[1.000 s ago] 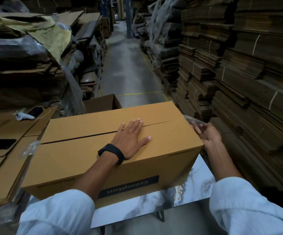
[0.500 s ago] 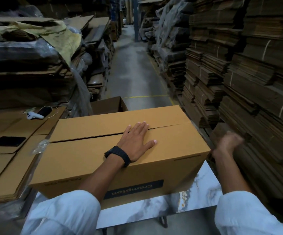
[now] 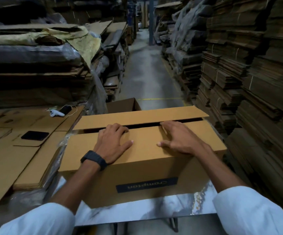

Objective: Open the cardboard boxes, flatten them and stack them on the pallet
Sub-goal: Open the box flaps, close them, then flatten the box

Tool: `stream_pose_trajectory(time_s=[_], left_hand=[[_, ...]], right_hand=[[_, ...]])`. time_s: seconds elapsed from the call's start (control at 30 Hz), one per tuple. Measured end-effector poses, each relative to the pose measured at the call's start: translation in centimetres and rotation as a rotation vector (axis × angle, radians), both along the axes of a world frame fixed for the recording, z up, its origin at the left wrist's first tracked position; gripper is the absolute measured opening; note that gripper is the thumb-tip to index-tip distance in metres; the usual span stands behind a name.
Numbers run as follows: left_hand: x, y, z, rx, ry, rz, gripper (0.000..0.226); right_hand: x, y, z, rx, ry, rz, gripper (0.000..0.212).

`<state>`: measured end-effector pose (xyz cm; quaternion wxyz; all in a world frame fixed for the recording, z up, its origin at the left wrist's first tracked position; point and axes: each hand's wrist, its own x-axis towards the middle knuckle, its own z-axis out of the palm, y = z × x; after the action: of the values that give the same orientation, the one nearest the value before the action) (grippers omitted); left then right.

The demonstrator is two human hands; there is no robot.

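A tan cardboard box (image 3: 142, 167) with a dark label on its front stands on a marble-patterned table (image 3: 137, 215). Its two top flaps are parted by a dark gap along the middle, and the far flap (image 3: 142, 116) is raised slightly. My left hand (image 3: 115, 143), with a black watch on the wrist, lies on the near flap with its fingertips hooked over the flap edge into the gap. My right hand (image 3: 179, 138) lies on the same flap further right, fingertips at the same edge, thumb flat on the cardboard.
A stack of flattened cardboard (image 3: 27, 158) lies to the left, carrying a black phone (image 3: 35, 135) and a white controller (image 3: 56, 113). An open box (image 3: 123, 106) stands behind. Tall bundled cardboard stacks (image 3: 256, 82) wall the right side. A concrete aisle (image 3: 147, 73) runs ahead.
My right hand has swung in from the box's right side onto the near flap. My left fingers have curled into the seam, and the gap between the flaps has widened.
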<state>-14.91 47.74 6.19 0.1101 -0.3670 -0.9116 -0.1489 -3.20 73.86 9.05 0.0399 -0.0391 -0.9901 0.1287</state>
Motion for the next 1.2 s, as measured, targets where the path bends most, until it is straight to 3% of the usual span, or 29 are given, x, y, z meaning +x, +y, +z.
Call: stream_pose_trajectory(time_s=[0.07, 0.17, 0.3, 0.47, 0.63, 0.73, 0.87, 0.93, 1.0, 1.07, 1.2], left_hand=[[-0.4, -2.6, 0.5, -0.092, -0.113, 0.008, 0.081], [-0.3, -4.8, 1.5, -0.174, -0.211, 0.042, 0.107], [1.1, -4.7, 3.9, -0.13, -0.039, 0.09, 0.117], [3.6, -4.7, 4.6, 0.028, 0.266, 0.081, 0.109], [6.8, -5.9, 2.1, 0.229, 0.633, 0.058, 0.083], [8.3, -6.1, 0.8, 0.294, 0.701, 0.058, 0.076], [8.6, -6.1, 0.7, 0.28, 0.699, 0.08, 0.091], [8.5, -5.9, 0.9, 0.28, 0.696, 0.081, 0.094], [8.5, -5.8, 1.0, 0.285, 0.677, 0.079, 0.093], [8.7, -6.0, 1.0, 0.293, 0.662, 0.068, 0.087], [9.9, -6.7, 0.8, 0.294, 0.669, 0.063, 0.074]], right_hand=[[-0.3, 0.2, 0.5, -0.001, -0.082, -0.018, 0.105], [-1.1, 0.1, 1.3, 0.006, -0.065, -0.062, 0.111], [-0.9, -0.5, 3.1, 0.122, 0.05, -0.076, 0.109], [2.4, -1.9, 5.1, 0.257, 0.282, -0.107, 0.088], [7.1, -3.1, 3.2, 0.352, 0.61, -0.074, 0.069], [8.8, -3.9, 2.5, 0.313, 0.677, -0.078, 0.056], [8.1, -5.6, 7.9, -0.147, 0.578, -0.021, 0.03], [5.0, -6.4, 10.9, -0.19, 0.409, 0.014, 0.017], [0.4, -6.9, 12.1, 0.021, 0.096, 0.097, 0.02], [-3.9, -7.5, 11.6, 0.247, -0.143, 0.145, 0.037], [-7.7, -8.9, 8.9, 0.78, -0.322, 0.243, 0.06]])
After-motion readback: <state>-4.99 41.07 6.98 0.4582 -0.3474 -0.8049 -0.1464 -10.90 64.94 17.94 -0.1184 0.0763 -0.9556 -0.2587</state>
